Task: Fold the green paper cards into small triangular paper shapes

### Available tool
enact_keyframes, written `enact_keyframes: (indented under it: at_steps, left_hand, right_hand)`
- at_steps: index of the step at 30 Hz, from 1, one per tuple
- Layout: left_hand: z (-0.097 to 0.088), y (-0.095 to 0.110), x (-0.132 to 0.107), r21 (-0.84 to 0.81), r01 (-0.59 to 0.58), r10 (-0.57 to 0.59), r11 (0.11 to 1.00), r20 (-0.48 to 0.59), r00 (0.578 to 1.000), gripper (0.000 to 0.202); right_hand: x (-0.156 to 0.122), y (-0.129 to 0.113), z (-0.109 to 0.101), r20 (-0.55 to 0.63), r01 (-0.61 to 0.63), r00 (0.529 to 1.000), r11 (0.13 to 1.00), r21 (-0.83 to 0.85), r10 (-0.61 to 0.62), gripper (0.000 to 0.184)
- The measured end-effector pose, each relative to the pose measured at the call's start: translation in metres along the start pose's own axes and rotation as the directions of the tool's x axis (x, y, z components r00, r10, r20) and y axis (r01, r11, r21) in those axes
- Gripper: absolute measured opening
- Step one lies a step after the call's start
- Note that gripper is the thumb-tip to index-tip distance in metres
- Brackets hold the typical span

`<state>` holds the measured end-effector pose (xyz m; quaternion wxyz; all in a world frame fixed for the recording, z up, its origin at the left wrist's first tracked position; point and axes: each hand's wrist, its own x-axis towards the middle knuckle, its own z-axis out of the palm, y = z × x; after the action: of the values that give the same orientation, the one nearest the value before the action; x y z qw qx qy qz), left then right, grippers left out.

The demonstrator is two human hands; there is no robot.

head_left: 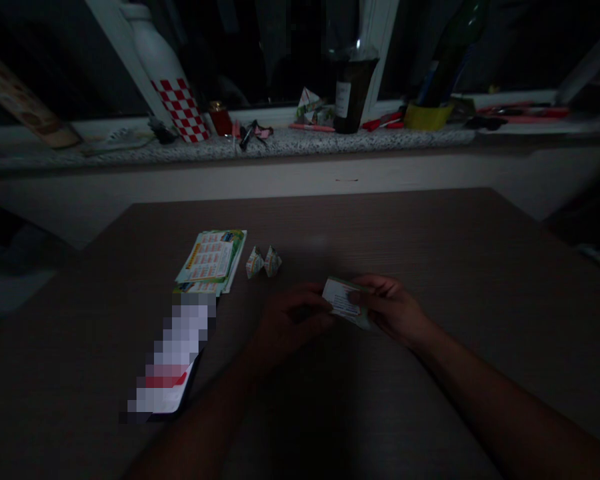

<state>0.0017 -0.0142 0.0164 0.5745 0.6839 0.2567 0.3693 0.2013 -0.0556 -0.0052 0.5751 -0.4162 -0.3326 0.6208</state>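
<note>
A small printed paper, white and green and apparently folded, is held between my two hands over the table. My left hand pinches its left edge with thumb and fingers. On the other side, my right hand grips the right part, its thumb lying across the top. Left of the hands stand two small folded paper shapes, pointed and printed, side by side. Further left lies a stack of printed calendar sheets in green and white. Dim light hides the fine detail of the folds.
A lit phone, its screen blurred, lies on the brown table below the stack. Along the granite windowsill stand a red-checked white bottle, a dark pot, a green bottle in yellow tape, and pens.
</note>
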Motion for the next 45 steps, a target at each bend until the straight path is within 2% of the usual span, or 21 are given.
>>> enact_keyframes:
  at_steps: [3, 7, 10, 13, 16, 19, 22, 24, 27, 30, 33, 36, 45]
  left_hand:
    - [0.003, -0.002, 0.001, 0.053, 0.05, -0.045, 0.997, -0.1, 0.994, 0.007]
    - [0.009, -0.003, 0.002, 0.024, 0.16, -0.149, 0.987, -0.252, 0.956, 0.01]
    - [0.012, -0.003, 0.003, -0.003, 0.184, -0.176, 0.983, -0.302, 0.937, 0.014]
    - [0.012, -0.003, 0.003, 0.049, 0.176, -0.154, 0.983, -0.294, 0.943, 0.015]
    - [0.011, -0.002, 0.001, 0.198, 0.144, -0.091, 0.97, -0.256, 0.962, 0.014]
    - [0.01, 0.003, 0.0, 0.348, 0.075, -0.007, 0.934, -0.194, 0.981, 0.013]
    - [0.011, 0.006, -0.002, 0.42, 0.029, 0.037, 0.907, -0.147, 0.988, 0.014]
    - [0.012, 0.006, -0.002, 0.403, 0.044, 0.033, 0.914, -0.181, 0.983, 0.016]
    - [0.012, 0.003, -0.003, 0.267, 0.083, -0.017, 0.96, -0.241, 0.97, 0.02]
    - [0.014, -0.001, -0.003, 0.068, 0.126, -0.108, 0.99, -0.229, 0.967, 0.027]
    - [0.016, -0.002, -0.003, -0.049, 0.185, -0.192, 0.981, -0.213, 0.958, 0.023]
    - [0.019, -0.001, -0.005, -0.031, 0.209, -0.21, 0.977, -0.24, 0.948, 0.016]
    - [0.02, -0.001, -0.007, 0.127, 0.141, -0.105, 0.982, -0.257, 0.961, 0.01]
  right_hand:
    - [-0.001, 0.001, 0.001, 0.024, 0.048, 0.999, 0.997, -0.064, -0.047, 0.02]
    - [-0.002, 0.002, 0.0, 0.096, 0.119, 0.989, 0.986, -0.115, -0.108, 0.021]
    - [-0.003, 0.003, -0.002, 0.132, 0.16, 0.982, 0.972, -0.174, -0.138, 0.019]
    - [-0.006, 0.001, -0.001, 0.133, 0.194, 0.978, 0.943, -0.27, -0.163, 0.02]
    - [-0.009, -0.002, 0.005, 0.108, 0.254, 0.967, 0.887, -0.385, -0.23, 0.021]
    - [-0.012, -0.005, 0.011, 0.133, 0.357, 0.932, 0.788, -0.502, -0.337, 0.016]
    - [-0.013, -0.005, 0.013, 0.178, 0.439, 0.889, 0.672, -0.596, -0.423, 0.01]
    - [-0.014, -0.004, 0.012, 0.178, 0.449, 0.878, 0.632, -0.631, -0.445, 0.008]
    - [-0.015, -0.002, 0.011, 0.138, 0.429, 0.88, 0.639, -0.639, -0.454, 0.007]
    - [-0.017, -0.001, 0.013, 0.082, 0.413, 0.879, 0.664, -0.623, -0.47, 0.006]
    - [-0.018, -0.002, 0.015, 0.056, 0.422, 0.866, 0.668, -0.613, -0.496, 0.004]
    - [-0.019, -0.004, 0.017, 0.065, 0.44, 0.856, 0.656, -0.614, -0.513, 0.002]
    - [-0.019, -0.006, 0.018, 0.083, 0.469, 0.835, 0.624, -0.625, -0.545, 0.006]
